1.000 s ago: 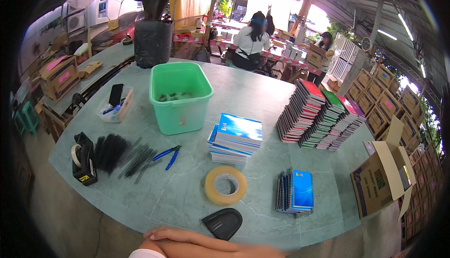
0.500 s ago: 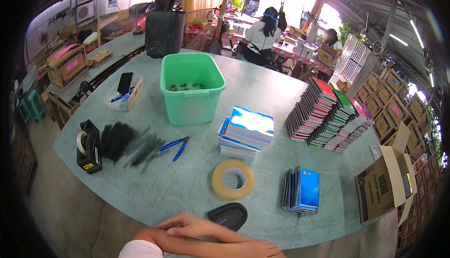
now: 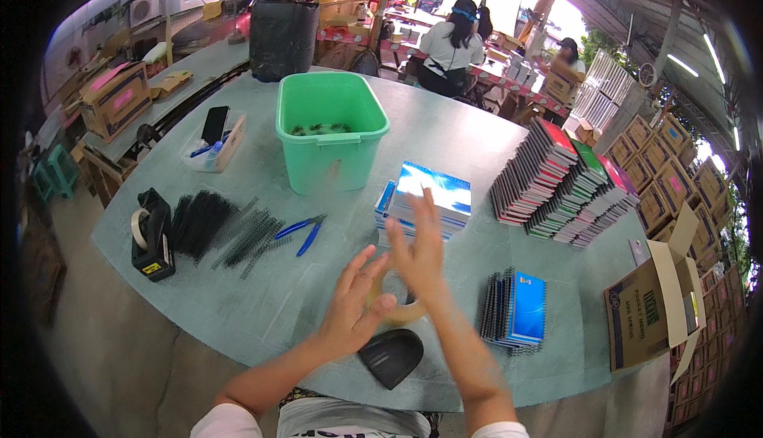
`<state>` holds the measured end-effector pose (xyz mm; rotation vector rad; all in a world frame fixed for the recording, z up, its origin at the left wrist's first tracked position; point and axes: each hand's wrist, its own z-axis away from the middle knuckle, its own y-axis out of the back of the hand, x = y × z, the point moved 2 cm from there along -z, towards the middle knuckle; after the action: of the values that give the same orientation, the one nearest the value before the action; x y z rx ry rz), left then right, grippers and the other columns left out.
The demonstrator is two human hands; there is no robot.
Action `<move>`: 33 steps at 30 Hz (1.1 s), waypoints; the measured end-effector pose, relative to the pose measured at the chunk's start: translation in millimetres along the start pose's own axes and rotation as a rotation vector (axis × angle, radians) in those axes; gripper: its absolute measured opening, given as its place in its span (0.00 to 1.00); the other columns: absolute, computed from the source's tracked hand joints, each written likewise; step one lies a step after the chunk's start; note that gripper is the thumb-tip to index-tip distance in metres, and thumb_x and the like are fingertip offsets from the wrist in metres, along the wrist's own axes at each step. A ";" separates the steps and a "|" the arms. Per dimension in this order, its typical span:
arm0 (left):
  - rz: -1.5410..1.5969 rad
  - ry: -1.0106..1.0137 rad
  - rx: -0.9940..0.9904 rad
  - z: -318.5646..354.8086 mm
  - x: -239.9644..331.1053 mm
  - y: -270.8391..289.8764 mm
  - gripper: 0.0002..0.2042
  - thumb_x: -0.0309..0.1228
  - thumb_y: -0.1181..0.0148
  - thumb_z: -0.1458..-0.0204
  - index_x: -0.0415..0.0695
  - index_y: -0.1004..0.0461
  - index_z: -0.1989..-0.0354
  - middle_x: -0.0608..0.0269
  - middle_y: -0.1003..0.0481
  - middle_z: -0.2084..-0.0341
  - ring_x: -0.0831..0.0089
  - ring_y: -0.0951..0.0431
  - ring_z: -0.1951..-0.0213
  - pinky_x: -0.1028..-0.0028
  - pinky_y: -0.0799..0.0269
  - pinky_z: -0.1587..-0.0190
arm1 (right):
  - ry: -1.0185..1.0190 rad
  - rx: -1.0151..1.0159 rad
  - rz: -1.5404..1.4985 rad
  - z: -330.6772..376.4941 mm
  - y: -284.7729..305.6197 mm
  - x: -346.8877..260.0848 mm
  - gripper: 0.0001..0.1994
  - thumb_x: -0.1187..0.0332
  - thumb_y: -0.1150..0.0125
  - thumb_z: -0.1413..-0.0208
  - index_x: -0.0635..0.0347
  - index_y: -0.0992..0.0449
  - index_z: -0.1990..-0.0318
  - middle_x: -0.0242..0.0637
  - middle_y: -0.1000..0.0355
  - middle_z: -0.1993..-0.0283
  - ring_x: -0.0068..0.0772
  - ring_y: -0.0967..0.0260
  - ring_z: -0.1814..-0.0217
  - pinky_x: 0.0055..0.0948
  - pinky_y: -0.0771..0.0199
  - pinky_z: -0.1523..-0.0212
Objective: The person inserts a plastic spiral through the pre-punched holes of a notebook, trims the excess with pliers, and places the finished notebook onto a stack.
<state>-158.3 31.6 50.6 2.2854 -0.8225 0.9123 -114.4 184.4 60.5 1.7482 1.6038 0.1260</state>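
Both bare hands are raised over the middle of the table. My left hand [image 3: 350, 307] has its fingers spread and holds nothing, just left of the roll of clear tape [image 3: 409, 312]. My right hand [image 3: 419, 261] is also open, fingers stretched toward the stack of blue-covered pads [image 3: 439, 187]; whether it touches them I cannot tell. The hands and right wrist hide part of the tape roll and the stack's lower front. Nearer me lies a dark, rounded flat object [image 3: 391, 358]. A small stack of blue spiral notebooks [image 3: 524, 308] stands to the right.
On the left are a tape dispenser [image 3: 152, 239], black spiral coils [image 3: 205, 227] and blue-handled pliers [image 3: 308, 237]. A green bin [image 3: 332, 164] with coils inside stands behind. Red, green and pink notebook stacks [image 3: 540, 169] and an open carton [image 3: 640, 311] occupy the right. Other people [image 3: 449, 52] are far back.
My forearms were crossed at the near table edge. They have come apart, and both hands have moved forward over the tape roll toward the pads, fingers spread.
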 end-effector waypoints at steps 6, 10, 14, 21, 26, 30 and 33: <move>-0.071 0.054 -0.376 22.4 -24.0 -0.2 0.12 0.34 0.43 0.49 0.42 0.25 0.58 0.51 0.29 0.55 0.55 0.32 0.49 0.62 0.38 0.47 | 0.108 -0.422 0.446 -47.8 -0.3 36.5 0.25 0.73 0.43 0.53 0.48 0.34 0.43 0.49 0.41 0.39 0.53 0.45 0.36 0.43 0.41 0.41; -0.054 0.090 -0.405 30.1 -36.0 4.7 0.12 0.34 0.43 0.49 0.43 0.25 0.59 0.56 0.27 0.59 0.58 0.30 0.55 0.64 0.36 0.51 | 0.042 -0.576 0.246 -70.2 14.3 32.7 0.21 0.78 0.43 0.55 0.52 0.27 0.50 0.47 0.29 0.52 0.45 0.30 0.52 0.36 0.30 0.53; 0.089 0.227 -0.470 23.8 -35.0 0.7 0.13 0.32 0.42 0.49 0.43 0.26 0.57 0.58 0.27 0.60 0.64 0.30 0.54 0.69 0.35 0.50 | 0.021 -0.500 0.047 -75.7 38.7 30.7 0.13 0.76 0.40 0.55 0.57 0.23 0.59 0.47 0.25 0.65 0.45 0.27 0.66 0.37 0.29 0.60; 0.995 0.583 0.219 -19.3 -54.8 -23.3 0.11 0.24 0.37 0.54 0.41 0.25 0.60 0.63 0.25 0.62 0.70 0.27 0.57 0.70 0.32 0.51 | -0.298 -0.054 -0.898 -3.0 65.1 -19.7 0.14 0.79 0.43 0.49 0.61 0.28 0.54 0.31 0.26 0.59 0.19 0.32 0.59 0.21 0.31 0.58; 0.565 0.415 -0.157 -21.3 -72.8 15.0 0.12 0.24 0.35 0.57 0.39 0.24 0.61 0.62 0.23 0.68 0.73 0.24 0.65 0.74 0.29 0.58 | -0.436 -0.361 -1.020 67.0 73.9 22.8 0.13 0.77 0.39 0.52 0.63 0.26 0.57 0.35 0.26 0.58 0.23 0.30 0.57 0.22 0.31 0.56; 0.199 0.345 -0.215 9.3 -93.5 -30.8 0.09 0.27 0.36 0.56 0.41 0.24 0.65 0.61 0.22 0.71 0.76 0.24 0.67 0.74 0.30 0.63 | -0.541 -0.361 -0.683 87.5 45.3 27.2 0.13 0.80 0.35 0.57 0.65 0.24 0.60 0.41 0.26 0.59 0.28 0.29 0.56 0.26 0.29 0.54; 0.197 0.391 -0.262 1.5 -69.8 -30.3 0.08 0.25 0.35 0.56 0.38 0.24 0.67 0.64 0.24 0.72 0.79 0.27 0.68 0.77 0.33 0.64 | -0.819 -0.053 -1.031 116.2 28.7 47.1 0.18 0.81 0.32 0.63 0.66 0.25 0.59 0.44 0.25 0.65 0.30 0.28 0.59 0.26 0.29 0.56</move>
<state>-177.2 74.3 -9.6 1.7484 -0.9366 1.2114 -18.9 176.2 -25.2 0.5838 1.5903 -0.9003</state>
